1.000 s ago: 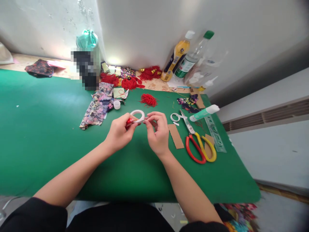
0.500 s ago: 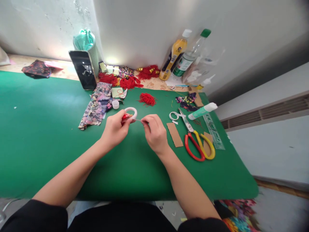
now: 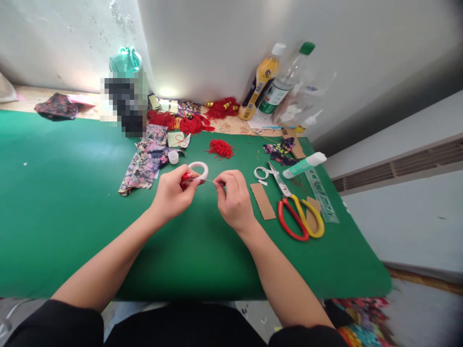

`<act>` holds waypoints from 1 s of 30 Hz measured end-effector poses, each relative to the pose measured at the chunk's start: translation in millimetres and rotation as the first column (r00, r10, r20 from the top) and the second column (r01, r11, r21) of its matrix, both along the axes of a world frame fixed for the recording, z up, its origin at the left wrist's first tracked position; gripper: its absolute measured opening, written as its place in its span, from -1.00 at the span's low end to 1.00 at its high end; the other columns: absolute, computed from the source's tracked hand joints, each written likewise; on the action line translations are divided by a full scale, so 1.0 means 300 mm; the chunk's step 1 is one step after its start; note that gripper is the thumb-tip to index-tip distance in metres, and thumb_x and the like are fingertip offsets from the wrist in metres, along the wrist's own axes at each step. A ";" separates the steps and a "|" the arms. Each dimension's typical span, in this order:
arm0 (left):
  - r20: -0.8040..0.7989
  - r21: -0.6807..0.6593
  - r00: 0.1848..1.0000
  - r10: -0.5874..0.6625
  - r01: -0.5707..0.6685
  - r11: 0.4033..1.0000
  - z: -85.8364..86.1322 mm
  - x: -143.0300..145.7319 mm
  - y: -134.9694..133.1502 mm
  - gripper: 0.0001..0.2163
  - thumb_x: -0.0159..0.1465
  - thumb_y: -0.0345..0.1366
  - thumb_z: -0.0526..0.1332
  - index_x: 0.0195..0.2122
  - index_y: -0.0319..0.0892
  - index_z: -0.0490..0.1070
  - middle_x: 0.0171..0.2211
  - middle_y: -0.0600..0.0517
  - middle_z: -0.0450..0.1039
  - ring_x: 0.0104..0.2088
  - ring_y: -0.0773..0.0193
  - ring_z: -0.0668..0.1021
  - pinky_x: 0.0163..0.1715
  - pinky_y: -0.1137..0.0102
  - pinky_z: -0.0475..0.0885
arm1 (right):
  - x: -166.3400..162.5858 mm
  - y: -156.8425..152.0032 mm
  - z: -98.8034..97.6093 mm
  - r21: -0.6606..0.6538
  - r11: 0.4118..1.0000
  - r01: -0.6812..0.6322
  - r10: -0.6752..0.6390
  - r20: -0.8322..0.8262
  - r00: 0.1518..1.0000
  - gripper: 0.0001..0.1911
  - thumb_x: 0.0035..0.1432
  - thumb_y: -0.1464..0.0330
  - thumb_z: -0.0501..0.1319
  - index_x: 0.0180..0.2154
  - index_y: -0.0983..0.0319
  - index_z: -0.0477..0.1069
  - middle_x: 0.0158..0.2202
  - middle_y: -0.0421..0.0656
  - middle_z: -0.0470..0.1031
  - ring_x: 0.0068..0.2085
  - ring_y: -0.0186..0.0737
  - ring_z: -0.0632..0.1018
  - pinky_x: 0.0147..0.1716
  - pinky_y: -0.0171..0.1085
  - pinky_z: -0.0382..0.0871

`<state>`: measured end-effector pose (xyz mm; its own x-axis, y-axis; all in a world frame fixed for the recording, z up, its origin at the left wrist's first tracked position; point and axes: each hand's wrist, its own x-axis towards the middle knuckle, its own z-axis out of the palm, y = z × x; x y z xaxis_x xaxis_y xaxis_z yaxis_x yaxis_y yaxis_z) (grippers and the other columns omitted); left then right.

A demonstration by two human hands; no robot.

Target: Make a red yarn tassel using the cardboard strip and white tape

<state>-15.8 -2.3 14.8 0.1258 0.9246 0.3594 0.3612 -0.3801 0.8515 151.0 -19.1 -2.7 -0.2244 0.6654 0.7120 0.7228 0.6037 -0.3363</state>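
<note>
My left hand (image 3: pixel 174 192) is closed in a pinch on a small red item (image 3: pixel 187 176), mostly covered by the fingers. Right behind those fingertips is a roll of white tape (image 3: pixel 203 165); I cannot tell whether it rests on the table or is held. A thin pale strip (image 3: pixel 209 180) spans the short gap between my hands. Its right end is pinched by the thumb and fingers of my right hand (image 3: pixel 234 198). Beyond the hands lies a bundle of red thread (image 3: pixel 221 149). A small white cap (image 3: pixel 173 156) sits near the left hand.
Right of my hands lie a cardboard piece (image 3: pixel 263 201), red-and-yellow-handled scissors (image 3: pixel 285 189), a smaller tape roll (image 3: pixel 261 173), a glue stick (image 3: pixel 304 165) and a clear ruler (image 3: pixel 323 197). Floral cloth (image 3: pixel 144 161) is at left; bottles (image 3: pixel 261 82) and red tassels (image 3: pixel 195 123) stand behind.
Both hands stay almost in place. The strip between them looks thinner than before, and the right hand has moved very slightly right. The view has shifted a little.
</note>
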 end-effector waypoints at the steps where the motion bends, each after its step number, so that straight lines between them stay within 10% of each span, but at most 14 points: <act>1: -0.004 0.010 1.000 0.001 -0.001 1.000 0.003 0.000 -0.003 -0.79 0.13 -0.35 0.28 -0.55 -0.17 0.24 -0.66 0.18 0.33 -0.67 0.48 0.36 -0.63 0.55 0.30 | 0.000 0.000 0.002 0.011 1.000 0.003 -0.003 0.008 1.000 -0.87 0.29 0.51 0.02 -0.28 0.19 0.26 -0.34 -0.09 0.35 -0.29 -0.17 0.38 -0.27 -0.19 0.36; 18: 0.505 -0.431 0.862 0.045 0.206 0.878 0.038 -0.006 0.011 -0.53 -0.11 -0.34 0.42 -0.62 -0.14 -0.01 -0.62 0.14 0.37 -0.53 0.34 0.57 -0.46 0.40 0.60 | -0.002 -0.026 0.027 0.226 0.965 -0.137 0.092 0.199 0.976 -0.85 0.25 0.53 0.08 -0.19 0.21 0.31 -0.33 -0.09 0.45 -0.31 -0.18 0.38 -0.31 -0.21 0.35; 23: 0.571 -0.407 0.779 0.260 -0.007 0.913 0.033 -0.059 0.064 -0.50 -0.12 -0.29 0.41 -0.62 -0.14 -0.06 -0.66 0.20 0.24 -0.43 0.28 0.61 -0.44 0.47 0.55 | 0.003 -0.031 0.042 0.310 0.936 -0.169 0.153 0.074 0.985 -0.89 0.25 0.52 0.08 -0.22 0.22 0.29 -0.36 -0.11 0.42 -0.33 -0.23 0.39 -0.36 -0.23 0.37; 27: 0.121 -0.399 0.992 -0.028 0.075 0.914 -0.008 -0.031 0.046 -0.76 0.03 -0.28 0.30 -0.61 -0.17 0.21 -0.63 0.12 0.38 -0.53 0.25 0.60 -0.58 0.48 0.39 | 0.012 -0.008 0.030 0.090 0.995 -0.032 0.048 -0.181 0.982 -0.87 0.25 0.53 0.09 -0.26 0.19 0.27 -0.38 -0.18 0.37 -0.33 -0.28 0.43 -0.36 -0.27 0.37; 30: -0.278 -0.378 0.940 -0.196 0.081 0.922 -0.056 0.002 0.032 -0.84 0.13 -0.34 0.20 -0.58 -0.19 0.33 -0.66 0.10 0.40 -0.59 0.28 0.55 -0.57 0.46 0.31 | 0.020 0.015 0.014 -0.073 0.997 0.031 -0.049 -0.263 0.964 -0.90 0.25 0.50 0.10 -0.30 0.19 0.27 -0.39 -0.21 0.35 -0.37 -0.32 0.43 -0.40 -0.30 0.34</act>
<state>-15.2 7.4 -2.1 0.3118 0.9478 -0.0675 0.5904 -0.1376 0.7953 156.9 -14.5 1.6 -0.0062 0.7183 0.6957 0.6259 0.5454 -0.5575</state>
